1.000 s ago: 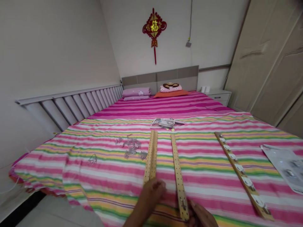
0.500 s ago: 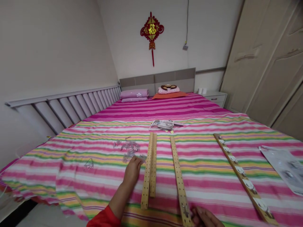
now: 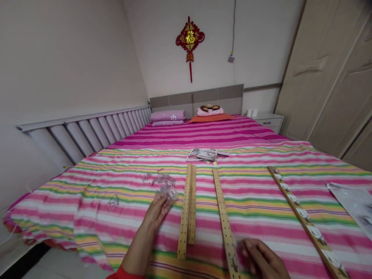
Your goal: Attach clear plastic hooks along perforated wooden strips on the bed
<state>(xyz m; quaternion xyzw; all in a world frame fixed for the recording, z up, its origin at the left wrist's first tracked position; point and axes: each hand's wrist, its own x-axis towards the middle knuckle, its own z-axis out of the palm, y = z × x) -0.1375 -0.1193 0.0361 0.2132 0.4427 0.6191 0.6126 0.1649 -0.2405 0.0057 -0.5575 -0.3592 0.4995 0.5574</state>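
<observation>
My left hand point(image 3: 157, 210) pinches a small clear plastic bag point(image 3: 172, 193) with a round silvery piece showing in it. More small clear bags point(image 3: 162, 180) with metal bits lie just beyond it. Right of this hand, two perforated wooden strips point(image 3: 184, 217) lie side by side. Another perforated wooden strip point(image 3: 222, 209) rests farther right, with a small metal fitting point(image 3: 233, 260) at its near end. Beside that end is my right hand point(image 3: 263, 259), its fingers curled together; whatever they hold is blurred and cannot be made out.
A wooden strip with a row of white round pieces point(image 3: 303, 215) lies to the right, and a clear plastic package point(image 3: 353, 203) beyond it. Another plastic package point(image 3: 205, 154) sits farther back on the striped bedspread point(image 3: 130, 240). A thin wire loop point(image 3: 114, 201) lies left.
My left hand has drawn slightly back and left with the small bag, whose round piece now shows. My right hand has come up further into view beside the strip's near end.
</observation>
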